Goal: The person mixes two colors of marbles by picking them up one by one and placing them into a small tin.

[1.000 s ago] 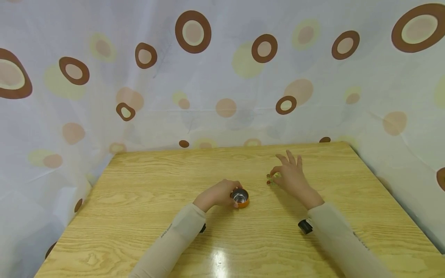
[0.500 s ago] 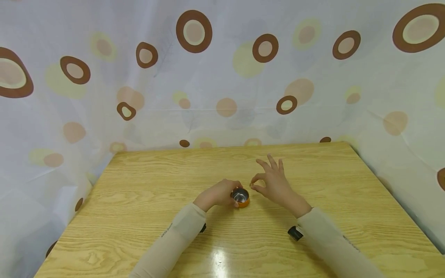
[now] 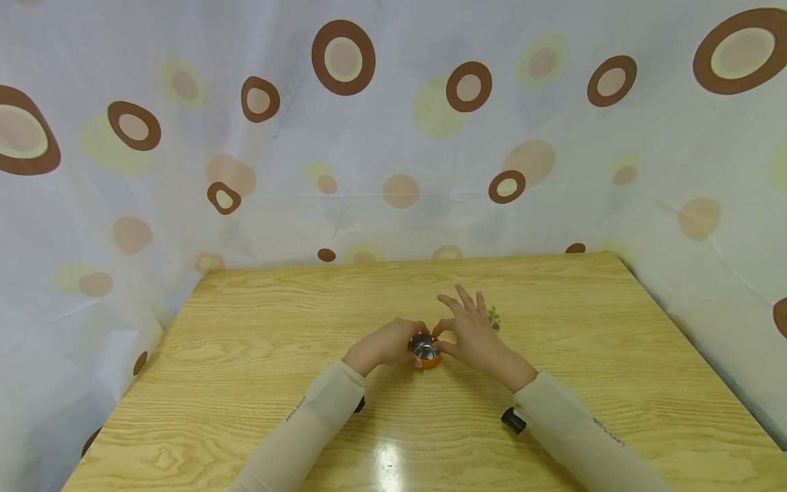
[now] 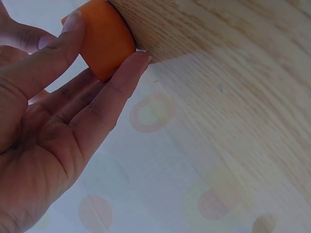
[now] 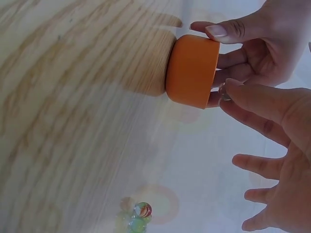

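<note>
A small orange cup (image 3: 432, 363) with a shiny metal inside stands upright on the wooden table. My left hand (image 3: 386, 344) grips its side, thumb and fingers curled around the wall, as the left wrist view shows against the orange cup (image 4: 108, 41). Right at the cup's rim, my right hand (image 3: 476, 339) pinches a small glass marble (image 5: 224, 92) between thumb and index finger, the other fingers spread out. Behind that hand lies a cluster of several marbles (image 3: 494, 316), partly hidden in the head view; in the right wrist view these marbles (image 5: 138, 218) look clear, green and red.
The wooden table (image 3: 277, 307) reaches back to a pale curtain (image 3: 393, 137) printed with brown, yellow and peach circles, which also hangs along both sides. A bright light reflection lies on the tabletop near the front. A black wrist device (image 3: 514, 420) sits under the right sleeve.
My right hand has left the marble cluster and moved left to the cup's rim, carrying a marble. The left hand and cup have stayed in place.
</note>
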